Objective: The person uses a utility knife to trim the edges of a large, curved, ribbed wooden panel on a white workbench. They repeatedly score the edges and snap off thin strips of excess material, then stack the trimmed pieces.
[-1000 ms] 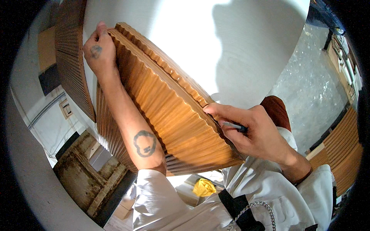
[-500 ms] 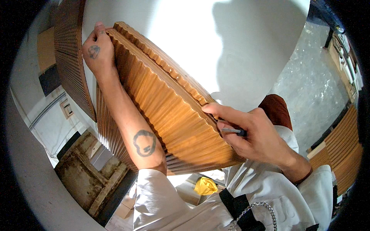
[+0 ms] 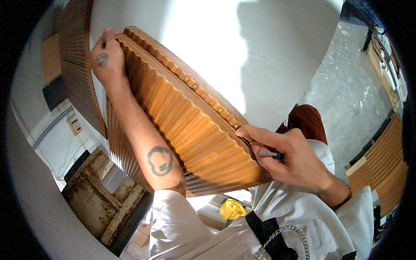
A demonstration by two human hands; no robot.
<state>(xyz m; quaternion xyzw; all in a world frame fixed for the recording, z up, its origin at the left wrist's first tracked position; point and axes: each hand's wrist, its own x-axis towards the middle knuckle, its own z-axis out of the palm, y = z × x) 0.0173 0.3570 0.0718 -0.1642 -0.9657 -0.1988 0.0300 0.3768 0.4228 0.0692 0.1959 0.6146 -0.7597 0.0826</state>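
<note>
A brown fluted wooden panel (image 3: 186,121) with a wavy edge lies slantwise before me, with a second wavy-edged wooden strip (image 3: 182,69) right along its far side. My left hand (image 3: 108,56) is closed round the panel's far left end; its fingertips are partly hidden. At the near right end, my right hand (image 3: 290,156) is closed round a small metal-tipped tool (image 3: 271,154) with a dark end, its exact kind unclear. The index finger of that hand touches the wavy edge.
Beneath the wood is a large pale tabletop (image 3: 286,56), partly sunlit. More fluted panels (image 3: 80,56) stand at the left, others (image 3: 385,160) at the right. A yellow item (image 3: 232,209) lies below, and a stained brown frame (image 3: 104,199) stands lower left.
The near end of the wood has shifted slightly right and toward me, and my right hand with the small tool has moved with it. My left hand keeps its hold on the far end.
</note>
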